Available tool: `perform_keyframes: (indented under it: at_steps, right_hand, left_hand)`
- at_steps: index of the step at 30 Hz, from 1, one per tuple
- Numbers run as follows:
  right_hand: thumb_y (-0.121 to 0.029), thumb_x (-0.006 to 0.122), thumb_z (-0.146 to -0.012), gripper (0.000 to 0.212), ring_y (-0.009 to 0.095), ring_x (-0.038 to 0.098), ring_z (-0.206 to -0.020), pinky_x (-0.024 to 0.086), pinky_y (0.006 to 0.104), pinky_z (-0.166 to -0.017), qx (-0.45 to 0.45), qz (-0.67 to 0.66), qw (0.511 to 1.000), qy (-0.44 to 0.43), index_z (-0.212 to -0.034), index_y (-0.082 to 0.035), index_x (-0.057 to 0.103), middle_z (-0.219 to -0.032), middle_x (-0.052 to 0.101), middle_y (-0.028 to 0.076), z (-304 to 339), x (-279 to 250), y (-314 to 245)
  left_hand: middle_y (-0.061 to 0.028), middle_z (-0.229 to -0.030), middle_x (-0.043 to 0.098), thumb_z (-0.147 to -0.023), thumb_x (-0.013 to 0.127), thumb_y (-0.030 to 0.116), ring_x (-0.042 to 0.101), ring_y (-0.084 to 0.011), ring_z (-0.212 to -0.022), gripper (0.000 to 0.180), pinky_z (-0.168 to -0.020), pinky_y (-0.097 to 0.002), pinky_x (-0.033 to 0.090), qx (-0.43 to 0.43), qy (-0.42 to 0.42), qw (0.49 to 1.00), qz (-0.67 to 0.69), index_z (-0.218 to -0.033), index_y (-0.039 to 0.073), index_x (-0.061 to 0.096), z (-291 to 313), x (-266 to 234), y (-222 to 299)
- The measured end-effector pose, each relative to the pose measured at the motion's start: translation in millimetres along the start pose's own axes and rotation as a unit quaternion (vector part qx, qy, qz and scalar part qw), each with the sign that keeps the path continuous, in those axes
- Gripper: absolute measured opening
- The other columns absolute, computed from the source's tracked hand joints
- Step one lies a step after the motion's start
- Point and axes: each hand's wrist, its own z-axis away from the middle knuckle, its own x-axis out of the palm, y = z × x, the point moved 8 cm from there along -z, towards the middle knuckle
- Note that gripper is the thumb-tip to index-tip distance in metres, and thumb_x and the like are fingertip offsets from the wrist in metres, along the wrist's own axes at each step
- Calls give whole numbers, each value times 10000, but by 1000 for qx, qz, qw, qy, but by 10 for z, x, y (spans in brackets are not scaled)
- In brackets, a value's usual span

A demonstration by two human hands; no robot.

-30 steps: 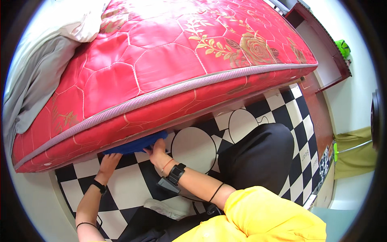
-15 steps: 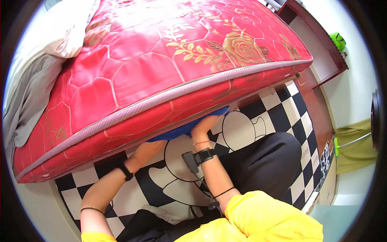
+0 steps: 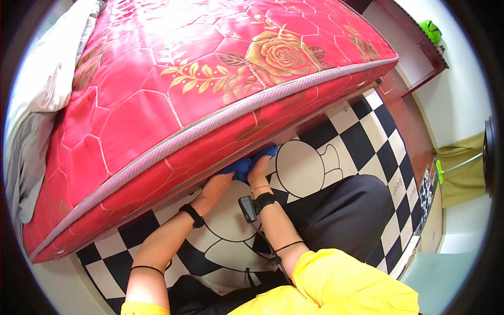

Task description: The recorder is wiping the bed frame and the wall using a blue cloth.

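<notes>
A bunched blue cloth (image 3: 243, 167) lies at the lower edge of the red floral mattress (image 3: 142, 105), just above the floor mat. My left hand (image 3: 217, 185) grips its left part, with the fingertips hidden in the folds. My right hand (image 3: 258, 172) is closed on the right end, and some blue fabric shows beyond the fingers. Both hands are close together, low beside the bed.
A black-and-white checkered mat (image 3: 346, 142) covers the floor beneath me. Grey and white bedding (image 3: 44, 89) hangs over the bed's left side. At the right are a dark red shelf (image 3: 430, 84), an olive cloth (image 3: 462, 173) and a green-headed mop (image 3: 440, 169).
The blue cloth is more bunched and shows less spread fabric. My hands have come closer together, the left one moving right. My view has shifted slightly.
</notes>
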Motion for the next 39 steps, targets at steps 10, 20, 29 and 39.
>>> perform_keyframes:
  at_steps: [10, 20, 29, 39]
  right_hand:
    - [-344, 298, -1080, 601, 286, 284, -1448, 195, 395, -1204, -338, 219, 911, 87, -1556, 7, 191, -1616, 222, 168, 522, 1346, -1213]
    - [-306, 317, -1072, 601, 310, 269, -1457, 191, 411, -1201, -361, 244, 899, 39, -1543, 49, 200, -1602, 230, 224, 1213, 2319, -1200]
    - [-154, 376, -980, 684, 440, 40, -1502, 14, 509, -1210, -306, 434, 841, -108, -1538, 94, 67, -1617, 85, 286, 2323, 2338, -1]
    - [-221, 493, -937, 717, 546, 172, -1443, 115, 583, -1172, -329, 441, 696, -461, -1506, 110, 208, -1546, 169, 392, 3447, 2626, 484]
  left_hand:
    - [-36, -1157, 603, -844, 555, 168, 568, -155, -1055, 431, -871, -257, 451, -141, 189, 955, 183, -1255, 46, 594, 936, -346, -424]
    - [-63, -1040, 630, -837, 550, 199, 570, -207, -1079, 231, -945, -324, 423, -201, 173, 955, 132, -1016, 78, 631, 1206, -790, -1062]
    - [-52, -1151, 616, -833, 548, 263, 558, -230, -1105, 305, -949, -378, 416, -246, 80, 960, 108, -1078, 118, 657, 2736, -136, -942]
    - [-151, -1530, 380, -845, 628, 537, 286, -436, -1414, 699, -1087, -717, 210, -466, 188, 848, 170, -1428, 174, 501, 4235, 24, -1020]
